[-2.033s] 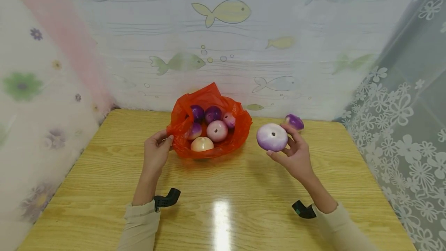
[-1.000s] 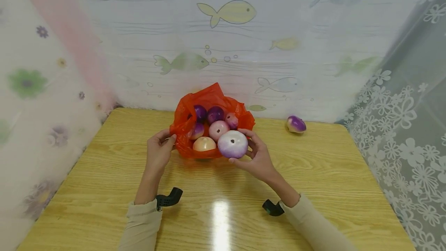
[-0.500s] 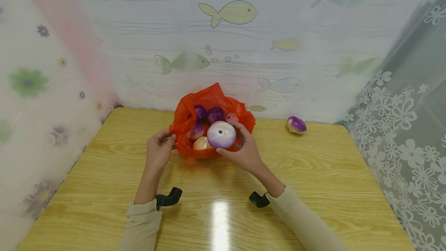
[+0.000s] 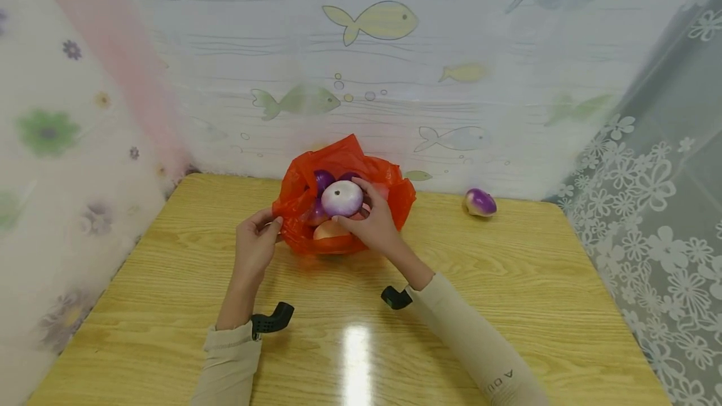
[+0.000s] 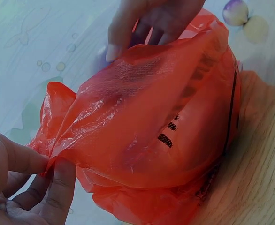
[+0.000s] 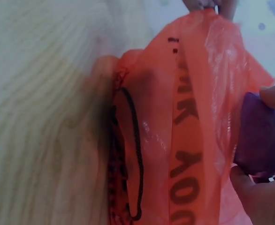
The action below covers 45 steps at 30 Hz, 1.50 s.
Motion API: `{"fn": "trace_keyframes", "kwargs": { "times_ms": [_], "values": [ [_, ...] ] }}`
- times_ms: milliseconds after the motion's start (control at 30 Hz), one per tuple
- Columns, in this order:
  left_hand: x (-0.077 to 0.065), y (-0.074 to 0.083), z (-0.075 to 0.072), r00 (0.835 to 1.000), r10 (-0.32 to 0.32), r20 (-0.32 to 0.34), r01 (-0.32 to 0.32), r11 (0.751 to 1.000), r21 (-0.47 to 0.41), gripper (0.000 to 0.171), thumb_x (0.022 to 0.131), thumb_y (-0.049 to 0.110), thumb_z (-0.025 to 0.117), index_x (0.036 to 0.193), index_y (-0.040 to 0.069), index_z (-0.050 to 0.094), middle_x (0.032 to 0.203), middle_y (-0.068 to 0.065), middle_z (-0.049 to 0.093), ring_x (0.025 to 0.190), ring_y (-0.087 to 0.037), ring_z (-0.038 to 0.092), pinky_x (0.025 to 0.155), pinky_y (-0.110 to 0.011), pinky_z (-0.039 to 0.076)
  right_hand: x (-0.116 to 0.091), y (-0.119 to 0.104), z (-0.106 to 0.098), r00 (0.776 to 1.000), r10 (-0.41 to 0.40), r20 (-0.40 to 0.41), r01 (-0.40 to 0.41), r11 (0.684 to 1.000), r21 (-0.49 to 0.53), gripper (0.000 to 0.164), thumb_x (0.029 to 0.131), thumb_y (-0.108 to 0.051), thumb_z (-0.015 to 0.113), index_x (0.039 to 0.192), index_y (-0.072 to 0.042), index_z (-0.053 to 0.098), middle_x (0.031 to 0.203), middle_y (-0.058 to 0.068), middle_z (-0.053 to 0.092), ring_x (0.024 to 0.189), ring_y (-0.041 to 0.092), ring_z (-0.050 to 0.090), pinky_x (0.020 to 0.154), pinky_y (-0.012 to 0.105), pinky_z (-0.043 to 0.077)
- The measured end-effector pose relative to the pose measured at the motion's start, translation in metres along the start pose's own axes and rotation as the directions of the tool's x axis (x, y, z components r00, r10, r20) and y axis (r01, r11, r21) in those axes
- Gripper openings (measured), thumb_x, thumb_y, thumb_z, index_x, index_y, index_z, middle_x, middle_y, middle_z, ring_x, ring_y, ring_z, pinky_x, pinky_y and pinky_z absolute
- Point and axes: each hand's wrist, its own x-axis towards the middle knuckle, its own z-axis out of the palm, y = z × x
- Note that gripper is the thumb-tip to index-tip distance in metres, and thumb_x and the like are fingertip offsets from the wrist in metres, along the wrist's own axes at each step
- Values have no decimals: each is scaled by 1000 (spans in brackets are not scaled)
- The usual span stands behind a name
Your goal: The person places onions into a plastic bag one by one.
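In the head view, a red plastic bag [image 4: 338, 158] stands with its mouth spread at the back of the table. My left hand [image 4: 254, 243] pinches the bag's left rim between thumb and fingers, also plain in the left wrist view. Thumb and fingers of my right hand [image 4: 375, 221] grip a round purple-and-white turnip [image 4: 342, 198] over the bag's mouth. Beneath it lie dark purple round vegetables [image 4: 324, 180] and a pale yellow one [image 4: 327, 230], partly hidden by the turnip and hand. In the right wrist view the turnip [image 6: 259, 136] shows its dark purple side beside the bag's wall.
Another purple-and-white turnip [image 4: 481, 202] lies on the wooden table [image 4: 479, 306] near the back right. A curtain [image 4: 395, 111] with printed fish hangs right behind the table. Black devices [image 4: 273, 318] are worn on both wrists.
My right hand has carried the turnip leftward from the right side of the table to over the bag, then farther in. My left hand keeps its hold on the rim.
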Motion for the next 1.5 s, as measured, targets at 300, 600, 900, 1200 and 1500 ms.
{"fn": "trace_keyframes", "kwargs": {
  "times_ms": [300,600,900,1200,1500],
  "values": [
    [0,1,-1,1000,-4,8,4,1000,-12,30,105,5,52,131,-8,60,122,-21,60,87,-1,67,75,-16,58,27,13,9,1000,29,6,-27,991,-134,81,83,-15,86,150,-7,42,147,13,46,126,33,56,103,42,54],
    [0,1,-1,1000,-1,14,1,1000,-11,31,105,6,52,132,-7,59,123,-20,60,88,-1,66,76,-16,57,39,25,13,1000,28,2,-28,983,-183,81,82,-14,86,150,-6,41,148,13,46,131,31,52,112,44,46],
    [1,0,0,1000,4,14,-4,1000,-18,31,105,6,52,131,-8,60,121,-19,60,88,-1,67,77,-17,58,42,21,18,998,58,-2,-56,958,-281,82,83,-19,85,150,-6,40,149,15,45,135,33,47,117,49,40],
    [1,-1,0,1000,6,21,-6,1000,-18,31,105,6,52,132,-8,59,121,-19,60,89,-1,67,77,-17,58,42,23,16,996,89,-13,-89,961,-260,82,84,-18,84,152,-9,38,150,12,45,136,32,47,117,49,39],
    [0,-1,0,1000,5,22,-5,1000,-19,31,105,6,52,132,-8,59,122,-20,60,89,-1,67,78,-17,58,43,22,13,995,101,8,-95,961,-261,84,84,-19,84,152,-7,37,151,12,44,136,32,48,116,49,40]
  ]
}}
